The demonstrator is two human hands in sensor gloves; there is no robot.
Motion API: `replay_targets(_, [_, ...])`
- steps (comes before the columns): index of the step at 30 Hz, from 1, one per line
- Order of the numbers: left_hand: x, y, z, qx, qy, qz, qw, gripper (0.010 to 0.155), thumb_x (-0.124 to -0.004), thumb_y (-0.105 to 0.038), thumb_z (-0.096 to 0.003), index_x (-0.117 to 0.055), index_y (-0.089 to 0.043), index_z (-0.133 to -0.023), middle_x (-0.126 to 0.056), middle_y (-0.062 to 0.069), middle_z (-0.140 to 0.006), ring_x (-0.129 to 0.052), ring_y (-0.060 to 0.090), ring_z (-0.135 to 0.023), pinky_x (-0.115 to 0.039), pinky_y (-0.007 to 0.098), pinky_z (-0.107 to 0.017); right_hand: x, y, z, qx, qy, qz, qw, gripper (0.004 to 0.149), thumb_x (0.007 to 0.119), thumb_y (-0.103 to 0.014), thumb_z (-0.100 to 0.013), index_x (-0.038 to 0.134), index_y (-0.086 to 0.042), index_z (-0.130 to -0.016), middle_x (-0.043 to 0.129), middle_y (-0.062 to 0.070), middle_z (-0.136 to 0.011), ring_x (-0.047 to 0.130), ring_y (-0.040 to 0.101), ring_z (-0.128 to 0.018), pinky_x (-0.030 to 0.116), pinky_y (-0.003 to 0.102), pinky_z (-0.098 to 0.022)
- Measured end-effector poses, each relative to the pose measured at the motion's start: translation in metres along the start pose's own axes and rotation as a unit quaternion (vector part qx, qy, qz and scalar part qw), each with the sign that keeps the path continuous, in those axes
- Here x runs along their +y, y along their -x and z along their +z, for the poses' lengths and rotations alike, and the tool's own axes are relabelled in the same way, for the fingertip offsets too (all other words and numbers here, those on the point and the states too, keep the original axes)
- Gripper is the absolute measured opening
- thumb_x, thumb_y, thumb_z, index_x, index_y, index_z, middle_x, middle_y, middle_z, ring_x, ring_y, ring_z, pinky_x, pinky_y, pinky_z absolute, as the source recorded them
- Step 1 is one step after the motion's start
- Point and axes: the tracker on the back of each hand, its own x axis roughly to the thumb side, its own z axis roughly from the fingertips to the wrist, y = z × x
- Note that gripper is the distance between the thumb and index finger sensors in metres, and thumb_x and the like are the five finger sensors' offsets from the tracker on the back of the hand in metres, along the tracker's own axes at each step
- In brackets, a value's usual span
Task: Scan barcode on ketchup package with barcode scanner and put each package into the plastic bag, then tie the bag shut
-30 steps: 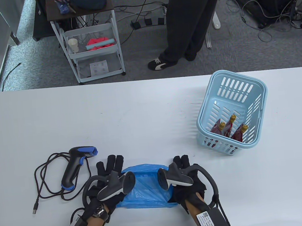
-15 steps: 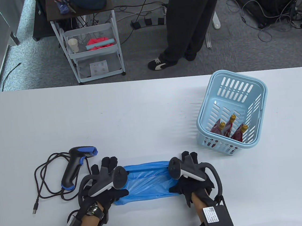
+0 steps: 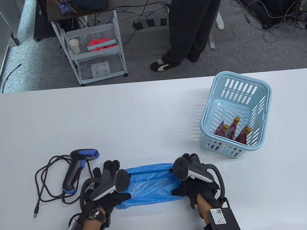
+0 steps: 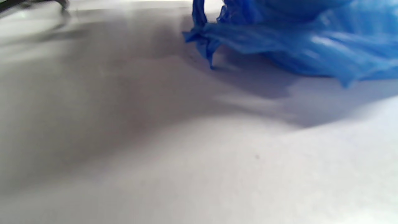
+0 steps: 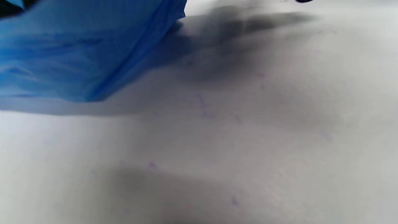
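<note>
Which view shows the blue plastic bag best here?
The table view: the whole plastic bag lies stretched between the left hand and right hand. Each wrist view shows only a blurred edge of it, close up.

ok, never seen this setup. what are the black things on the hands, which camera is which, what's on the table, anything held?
No robot here: a person's two hands in black sensor gloves. The grey controller-like things are trackers strapped to the backs of the hands, not held.

The wide picture looks down on the white table. The two blurry close-ups come from cameras on each wrist, low over the table; both show mostly tabletop and a bit of blue plastic.

The left hand and right hand each hold one end of a blue plastic bag, stretched flat between them. The exact finger grip is hidden under the trackers.

A black and blue barcode scanner with its coiled cable lies left of the hands, untouched. At the right, a light blue basket holds three red ketchup packages with gold caps.
</note>
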Motion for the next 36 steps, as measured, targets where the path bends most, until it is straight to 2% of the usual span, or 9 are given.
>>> replay_targets(6, [0.000, -0.001, 0.000, -0.001, -0.001, -0.004, 1.000, 0.083, -0.082, -0.062, -0.0371, -0.048, -0.041, -0.111, -0.019, 0.005, -0.121, -0.021, 0.041, -0.117, -0.031, 0.070, -0.081, -0.018, -0.002, 0.019, -0.050, 0.045, -0.038, 0.997, 0.082, 0.084, -0.055, -0.042, 0.049, -0.029, -0.112, 0.015, 0.023, -0.118, 0.013, 0.051, -0.106, 0.032, 0.071, -0.074])
replay_targets(12, [0.000, -0.002, 0.000, -0.001, -0.003, -0.008, 1.000, 0.083, -0.081, -0.062, -0.0373, -0.049, -0.041, -0.111, -0.020, 0.005, -0.122, -0.022, 0.041, -0.117, -0.031, 0.070, -0.081, -0.034, -0.007, 0.043, -0.076, 0.094, -0.027, 0.992, 0.079, 0.081, -0.057, -0.043, 0.053, -0.028, -0.110, 0.023, 0.022, -0.119, 0.020, 0.051, -0.107, 0.034, 0.071, -0.074])
replay_targets(19, [0.000, -0.002, 0.001, -0.001, -0.006, -0.011, 1.000, 0.083, -0.081, -0.062, -0.0374, -0.049, -0.041, -0.110, -0.020, 0.005, -0.122, -0.023, 0.041, -0.117, -0.032, 0.069, -0.081, -0.045, -0.007, 0.065, -0.065, 0.158, 0.004, 0.985, 0.082, 0.075, -0.060, -0.046, 0.045, -0.025, -0.114, 0.024, 0.023, -0.119, 0.021, 0.052, -0.107, 0.033, 0.072, -0.074])
replay_targets(23, [0.000, -0.003, 0.001, -0.001, -0.006, -0.013, 1.000, 0.082, -0.081, -0.062, -0.0374, -0.050, -0.041, -0.110, -0.020, 0.005, -0.122, -0.023, 0.041, -0.117, -0.032, 0.069, -0.081, -0.042, -0.005, 0.070, -0.046, 0.169, 0.014, 0.984, 0.087, 0.070, -0.063, -0.048, 0.035, -0.022, -0.116, 0.020, 0.025, -0.120, 0.017, 0.052, -0.107, 0.021, 0.074, -0.073])
replay_targets(28, [0.000, -0.003, 0.002, -0.001, -0.008, -0.020, 1.000, 0.082, -0.080, -0.063, -0.0378, -0.049, -0.041, -0.111, -0.020, 0.005, -0.122, -0.023, 0.041, -0.117, -0.032, 0.069, -0.081, -0.025, -0.001, 0.067, -0.026, 0.167, 0.039, 0.985, 0.092, 0.065, -0.068, -0.049, 0.024, -0.022, -0.117, 0.010, 0.025, -0.119, 0.006, 0.052, -0.107, 0.011, 0.075, -0.070])
replay_targets(31, [0.000, -0.003, 0.002, 0.000, -0.009, -0.019, 1.000, 0.080, -0.078, -0.064, -0.0394, -0.049, -0.042, -0.111, -0.020, 0.005, -0.122, -0.024, 0.040, -0.117, -0.032, 0.069, -0.081, -0.019, 0.001, 0.065, -0.018, 0.152, 0.044, 0.987, 0.092, 0.063, -0.068, -0.049, 0.021, -0.022, -0.117, 0.009, 0.025, -0.119, 0.004, 0.052, -0.106, 0.010, 0.075, -0.070])
replay_targets(36, [0.003, -0.001, 0.002, -0.007, -0.025, 0.018, 1.000, 0.075, -0.075, -0.064, -0.0410, -0.055, -0.041, -0.110, -0.023, 0.005, -0.122, -0.028, 0.040, -0.116, -0.033, 0.068, -0.081, -0.018, 0.007, 0.065, -0.018, 0.158, 0.023, 0.987, 0.092, 0.063, -0.068, -0.049, 0.021, -0.022, -0.117, 0.008, 0.025, -0.119, 0.004, 0.052, -0.106, 0.009, 0.075, -0.070])
